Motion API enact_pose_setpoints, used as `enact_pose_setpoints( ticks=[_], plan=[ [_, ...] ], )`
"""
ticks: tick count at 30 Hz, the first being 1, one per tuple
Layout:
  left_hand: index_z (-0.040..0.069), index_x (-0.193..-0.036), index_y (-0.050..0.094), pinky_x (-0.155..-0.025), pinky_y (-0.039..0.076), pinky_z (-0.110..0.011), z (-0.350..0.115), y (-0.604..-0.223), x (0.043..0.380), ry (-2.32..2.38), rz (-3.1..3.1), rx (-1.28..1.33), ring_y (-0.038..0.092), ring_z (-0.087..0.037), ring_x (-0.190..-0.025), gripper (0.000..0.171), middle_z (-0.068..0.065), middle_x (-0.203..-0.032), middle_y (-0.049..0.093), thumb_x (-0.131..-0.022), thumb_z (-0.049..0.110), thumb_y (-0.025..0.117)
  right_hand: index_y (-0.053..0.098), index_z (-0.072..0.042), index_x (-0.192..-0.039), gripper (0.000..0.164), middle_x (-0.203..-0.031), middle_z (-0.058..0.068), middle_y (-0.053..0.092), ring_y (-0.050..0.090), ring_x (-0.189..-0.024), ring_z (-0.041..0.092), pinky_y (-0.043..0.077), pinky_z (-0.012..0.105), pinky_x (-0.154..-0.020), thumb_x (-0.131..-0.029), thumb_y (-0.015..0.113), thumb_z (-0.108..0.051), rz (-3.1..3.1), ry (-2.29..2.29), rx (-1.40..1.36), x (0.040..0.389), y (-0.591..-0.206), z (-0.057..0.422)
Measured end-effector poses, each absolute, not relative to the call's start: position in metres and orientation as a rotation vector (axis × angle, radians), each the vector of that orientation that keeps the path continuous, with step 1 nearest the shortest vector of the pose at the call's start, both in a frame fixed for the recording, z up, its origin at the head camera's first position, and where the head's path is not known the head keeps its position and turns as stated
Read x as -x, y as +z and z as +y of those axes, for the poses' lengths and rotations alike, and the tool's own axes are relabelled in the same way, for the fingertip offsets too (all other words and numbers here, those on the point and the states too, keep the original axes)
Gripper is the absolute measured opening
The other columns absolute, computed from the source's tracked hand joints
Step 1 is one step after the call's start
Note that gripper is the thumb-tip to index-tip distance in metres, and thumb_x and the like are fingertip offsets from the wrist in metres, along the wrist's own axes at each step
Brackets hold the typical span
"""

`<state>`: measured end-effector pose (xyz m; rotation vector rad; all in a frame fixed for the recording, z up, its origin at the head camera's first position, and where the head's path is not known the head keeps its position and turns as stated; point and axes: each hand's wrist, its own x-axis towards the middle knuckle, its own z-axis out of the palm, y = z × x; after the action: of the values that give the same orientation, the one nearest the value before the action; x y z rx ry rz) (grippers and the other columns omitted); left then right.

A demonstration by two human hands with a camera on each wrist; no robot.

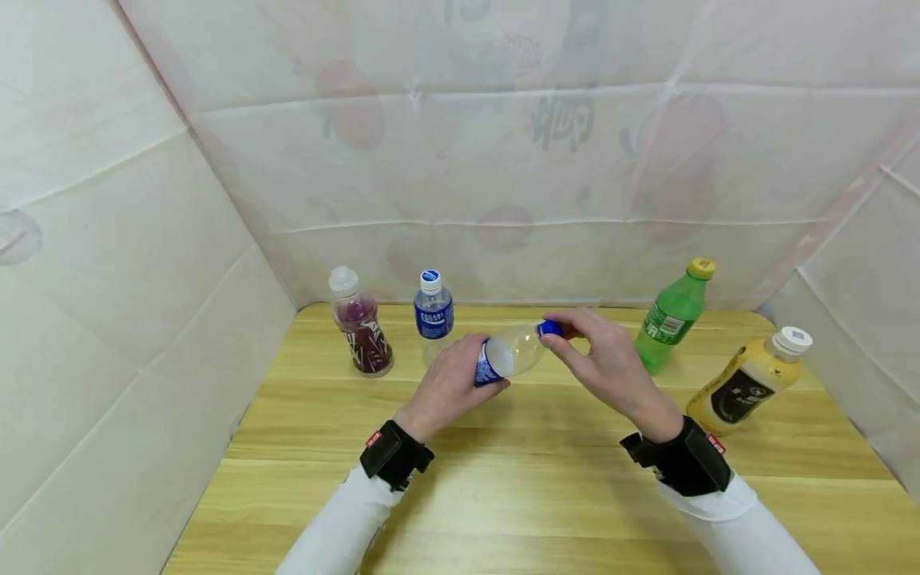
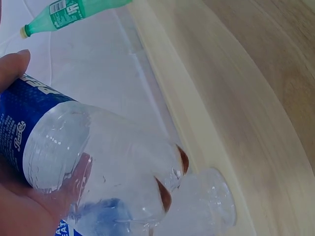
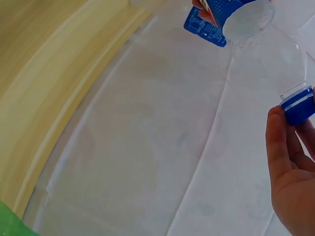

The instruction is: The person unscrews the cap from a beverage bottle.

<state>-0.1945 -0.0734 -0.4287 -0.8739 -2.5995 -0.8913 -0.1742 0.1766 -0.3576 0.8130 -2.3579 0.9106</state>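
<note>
My left hand (image 1: 453, 375) grips a clear Pepsi bottle (image 1: 521, 350) round its blue label, tilted above the table with its neck toward the right. Thumb and fingers of my right hand (image 1: 604, 359) pinch the blue cap (image 1: 549, 328) at the bottle's mouth. In the right wrist view the cap (image 3: 299, 105) sits at the neck, with the right hand's fingertips (image 3: 276, 112) against it. Traces of brown liquid (image 2: 164, 194) show in the bottle's base in the left wrist view; the label (image 2: 29, 118) is partly covered by the left hand.
On the wooden table (image 1: 503, 495), a purple drink bottle (image 1: 362, 331) and a blue-labelled Pocari Sweat bottle (image 1: 434, 311) stand at the back left. At right are a green bottle (image 1: 672, 315) with a yellow cap and a yellow bottle (image 1: 747, 383) with a white cap. Pale sheeting (image 1: 446, 160) hangs behind.
</note>
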Motion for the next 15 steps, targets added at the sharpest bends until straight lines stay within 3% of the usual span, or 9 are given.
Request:
enact_pose_setpoints(
  ticks=[11, 15],
  plan=[
    [0.003, -0.142, 0.049, -0.094, 0.057, -0.044, -0.0744, -0.4284, 0.194, -1.08, -2.685, 0.868, 0.065, -0.028, -0.111, 0.074, -0.015, -0.127, 0.065, -0.085, 0.03, 0.087, 0.067, -0.001, -0.128, 0.04, -0.113, 0.007, 0.069, 0.067, -0.099, 0.018, 0.055, 0.023, -0.083, -0.089, 0.077, 0.003, -2.344, 0.968, -0.922, 0.1719, -0.3574, 0.1797],
    [0.003, -0.141, 0.049, -0.093, 0.057, -0.043, -0.0752, -0.4291, 0.1942, -1.129, -2.697, 0.884, 0.065, -0.027, -0.111, 0.073, -0.014, -0.127, 0.065, -0.085, 0.03, 0.087, 0.066, 0.0, -0.13, 0.041, -0.121, 0.01, 0.068, 0.068, -0.107, 0.022, 0.057, 0.026, -0.091, -0.09, 0.075, 0.006, -2.339, 1.004, -0.963, 0.1721, -0.358, 0.1812]
  ],
)
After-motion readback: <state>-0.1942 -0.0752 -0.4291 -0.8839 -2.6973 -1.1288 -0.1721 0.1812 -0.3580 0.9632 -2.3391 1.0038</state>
